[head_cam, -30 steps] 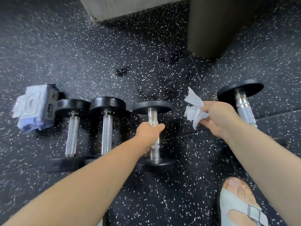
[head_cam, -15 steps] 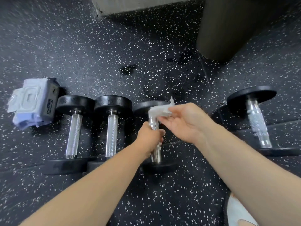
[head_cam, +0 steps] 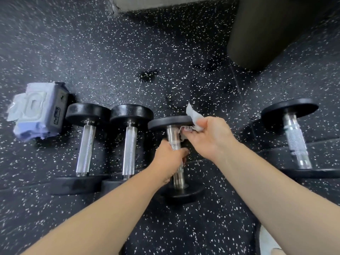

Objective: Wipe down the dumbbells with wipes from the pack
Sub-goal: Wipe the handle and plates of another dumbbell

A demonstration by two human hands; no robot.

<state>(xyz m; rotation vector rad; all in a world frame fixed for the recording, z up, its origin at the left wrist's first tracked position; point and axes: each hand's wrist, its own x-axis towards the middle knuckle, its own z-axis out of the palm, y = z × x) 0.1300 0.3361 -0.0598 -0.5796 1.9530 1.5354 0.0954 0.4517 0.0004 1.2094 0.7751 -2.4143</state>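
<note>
Several black dumbbells with chrome handles lie on the speckled rubber floor. My left hand (head_cam: 170,159) grips the handle of the third dumbbell (head_cam: 170,124) and holds it tilted, its far head raised. My right hand (head_cam: 207,137) pinches a crumpled white wipe (head_cam: 193,116) against the far end of that handle, just under the raised head. Two more dumbbells (head_cam: 86,144) (head_cam: 129,148) lie side by side to the left. A fourth dumbbell (head_cam: 294,137) lies apart at the right. The wipes pack (head_cam: 36,111), pale blue-grey, sits at the far left beside the first dumbbell.
A large dark rounded object (head_cam: 276,30) stands at the back right. A pale wall base or block (head_cam: 147,2) runs along the top edge. A sandalled foot (head_cam: 268,243) shows at the bottom right corner.
My right hand carried the wipe from the right over to the third dumbbell and now presses it at the handle's far end. My left hand has lifted that dumbbell's far head off the floor.
</note>
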